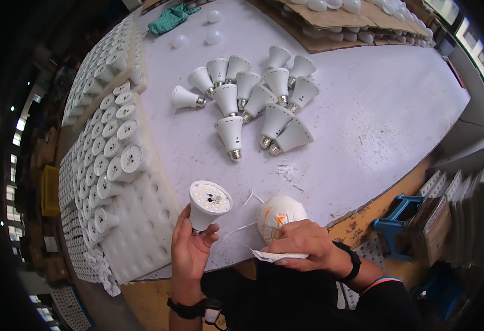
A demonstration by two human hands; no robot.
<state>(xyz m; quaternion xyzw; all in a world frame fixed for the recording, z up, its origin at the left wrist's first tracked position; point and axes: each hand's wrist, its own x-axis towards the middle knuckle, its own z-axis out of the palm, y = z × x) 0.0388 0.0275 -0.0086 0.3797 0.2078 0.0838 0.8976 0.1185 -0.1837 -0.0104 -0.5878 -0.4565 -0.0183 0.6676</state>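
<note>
My left hand grips the lower part of a white LED bulb body and holds it upright. The bulb has no cover, so its round board with yellow chips and dark parts shows at the top. To the right, my right hand is closed around a white bag-like bundle with orange print. A flat white fold with a thin pointed end sticks out below the fingers toward the left. Whether the round part and the fold are one piece I cannot tell. Farther up the table lie several white bulb bodies with metal screw bases.
On the left, foam trays hold rows of uncovered bulb bodies. White domes and a green cloth lie at the far edge. Cardboard sheets with domes are stacked far right; a blue stool stands at right.
</note>
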